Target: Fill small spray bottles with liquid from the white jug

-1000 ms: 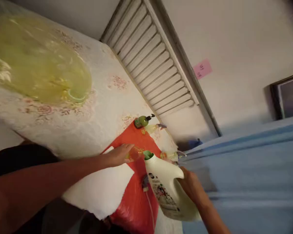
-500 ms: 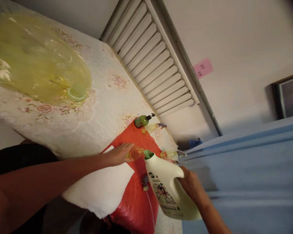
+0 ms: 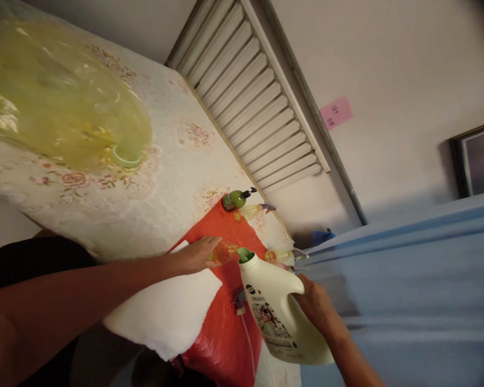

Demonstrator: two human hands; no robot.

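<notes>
My left hand (image 3: 199, 255) is closed around a clear bottle (image 3: 225, 253) that stands over the red plastic sheet (image 3: 210, 344). By its handle, my right hand (image 3: 315, 301) grips a large cream jug (image 3: 280, 317) with a picture label. The jug is tilted, and its green spout (image 3: 245, 255) meets the bottle's mouth; whether liquid is flowing I cannot make out. Below the spout, a spray trigger head (image 3: 241, 301) with a long thin tube lies on the red sheet. A white cloth (image 3: 169, 312) is under my left forearm.
Beyond my hands stand a green pump bottle (image 3: 234, 200) and two spray bottles, one yellowish (image 3: 249, 213), another (image 3: 278, 255) behind the jug. A big yellow plastic bag (image 3: 64, 102) lies on the flowered tablecloth (image 3: 173, 177). A radiator (image 3: 262, 102) and blue curtain (image 3: 419, 301) border the table.
</notes>
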